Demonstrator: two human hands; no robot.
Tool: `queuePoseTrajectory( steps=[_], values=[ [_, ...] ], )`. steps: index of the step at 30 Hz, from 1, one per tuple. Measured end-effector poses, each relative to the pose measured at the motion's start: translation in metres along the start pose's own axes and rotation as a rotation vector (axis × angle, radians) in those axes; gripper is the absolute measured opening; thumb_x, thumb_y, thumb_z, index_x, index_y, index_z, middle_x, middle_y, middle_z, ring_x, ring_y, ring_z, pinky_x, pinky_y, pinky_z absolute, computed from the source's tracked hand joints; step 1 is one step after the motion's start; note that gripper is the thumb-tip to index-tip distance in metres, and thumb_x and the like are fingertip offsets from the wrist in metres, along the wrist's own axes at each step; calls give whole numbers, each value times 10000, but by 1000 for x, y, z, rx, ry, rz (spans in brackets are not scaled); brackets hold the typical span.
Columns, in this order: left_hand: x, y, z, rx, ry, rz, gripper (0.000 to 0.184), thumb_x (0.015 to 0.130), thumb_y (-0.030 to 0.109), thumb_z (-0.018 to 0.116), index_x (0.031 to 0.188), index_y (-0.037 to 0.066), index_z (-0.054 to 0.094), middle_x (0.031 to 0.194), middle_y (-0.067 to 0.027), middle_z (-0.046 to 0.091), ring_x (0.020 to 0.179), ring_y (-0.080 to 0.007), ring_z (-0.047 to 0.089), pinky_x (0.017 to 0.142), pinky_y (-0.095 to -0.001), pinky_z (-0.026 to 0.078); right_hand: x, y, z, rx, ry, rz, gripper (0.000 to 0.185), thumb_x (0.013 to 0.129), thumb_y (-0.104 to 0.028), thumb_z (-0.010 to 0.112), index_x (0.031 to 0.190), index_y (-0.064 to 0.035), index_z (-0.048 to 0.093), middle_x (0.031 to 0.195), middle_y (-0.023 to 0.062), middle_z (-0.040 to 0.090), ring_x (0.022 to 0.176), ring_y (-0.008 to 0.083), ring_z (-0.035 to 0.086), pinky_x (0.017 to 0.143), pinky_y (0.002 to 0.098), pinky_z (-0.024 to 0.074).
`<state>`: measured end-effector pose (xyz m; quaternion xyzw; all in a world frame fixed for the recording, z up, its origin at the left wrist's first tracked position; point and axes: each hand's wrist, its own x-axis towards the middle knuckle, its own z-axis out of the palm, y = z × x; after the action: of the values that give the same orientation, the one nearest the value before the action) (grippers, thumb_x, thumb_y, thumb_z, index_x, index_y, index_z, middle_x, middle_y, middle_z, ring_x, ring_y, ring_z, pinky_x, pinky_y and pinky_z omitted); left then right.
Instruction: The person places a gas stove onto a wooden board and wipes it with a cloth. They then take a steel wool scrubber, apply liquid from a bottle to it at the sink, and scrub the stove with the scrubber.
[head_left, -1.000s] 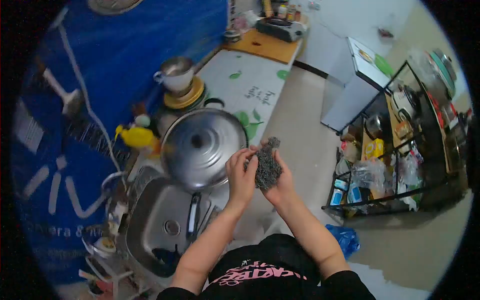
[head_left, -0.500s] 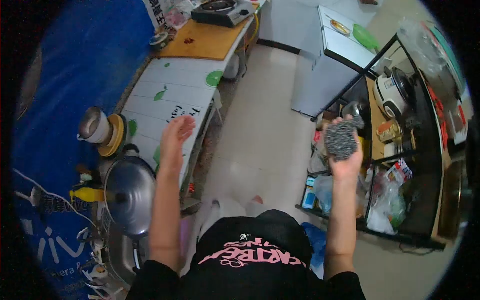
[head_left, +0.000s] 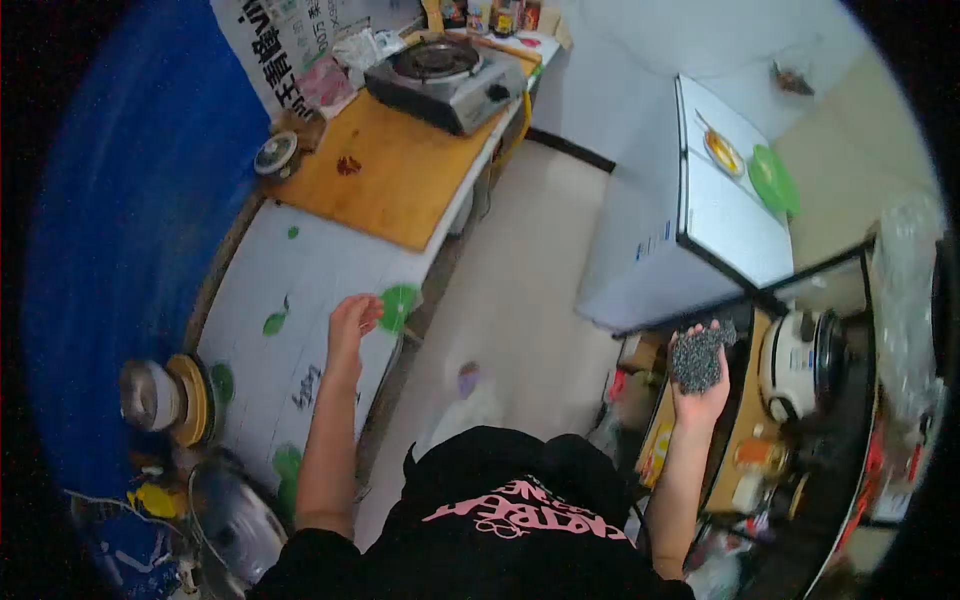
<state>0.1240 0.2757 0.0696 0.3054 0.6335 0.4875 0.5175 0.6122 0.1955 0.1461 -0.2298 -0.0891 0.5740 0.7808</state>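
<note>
My right hand (head_left: pixel 703 398) is closed on a grey steel wool scrubber (head_left: pixel 697 360), which lies across the palm and fingers. It is held up beside the black shelf rack, near the white rice cooker (head_left: pixel 797 362). My left hand (head_left: pixel 354 324) hangs over the edge of the worktop (head_left: pixel 255 310) with loosely bent fingers and nothing in it. A green leaf print on the worktop cover lies just past those fingers.
Ahead on the left, a gas stove (head_left: pixel 440 75) stands beyond a wooden cutting board (head_left: pixel 390 170). A metal lid (head_left: pixel 235 520) and stacked bowls (head_left: pixel 150 395) sit at lower left. A white fridge (head_left: pixel 640 240) borders the floor aisle (head_left: pixel 540 270), opposite the worktop.
My view has shifted forward along the aisle, bringing the stove, cutting board and fridge closer. The scrubber stays in my right hand. My left hand's fingers are more bent than before.
</note>
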Motion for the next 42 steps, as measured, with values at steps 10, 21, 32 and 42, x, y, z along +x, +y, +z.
queuePoseTrajectory(
  steps=[10, 21, 32, 42],
  values=[
    [188, 116, 201, -77, -192, 176, 149, 909, 104, 527, 956, -18, 600, 918, -58, 631, 865, -118, 589, 825, -255, 469, 251, 41, 60, -92, 25, 136, 323, 971, -179, 380, 1247, -94, 523, 1046, 132, 605, 979, 275, 593, 906, 479, 472],
    [337, 152, 296, 302, 116, 509, 131, 907, 131, 543, 961, 25, 597, 900, -18, 618, 867, -98, 576, 758, -251, 446, 567, 119, 140, -198, -8, 484, 245, 940, -218, 491, 1074, -32, 576, 951, 100, 633, 868, 241, 622, 767, 400, 527],
    [455, 211, 397, 749, 188, 701, 174, 804, 48, 555, 974, 16, 569, 968, -158, 581, 931, -326, 544, 825, -390, 427, 725, 233, 142, -301, -4, 792, 291, 900, -152, 533, 1175, -62, 506, 1028, 105, 611, 869, 219, 603, 766, 403, 520],
    [523, 202, 416, 1067, 353, 568, 271, 787, 27, 565, 1057, 41, 573, 1156, -149, 542, 1085, -336, 493, 952, -421, 361, 800, 286, 124, -341, 100, 959, 325, 876, -113, 568, 1194, -82, 508, 1075, 104, 606, 953, 247, 601, 845, 433, 502]
  ],
)
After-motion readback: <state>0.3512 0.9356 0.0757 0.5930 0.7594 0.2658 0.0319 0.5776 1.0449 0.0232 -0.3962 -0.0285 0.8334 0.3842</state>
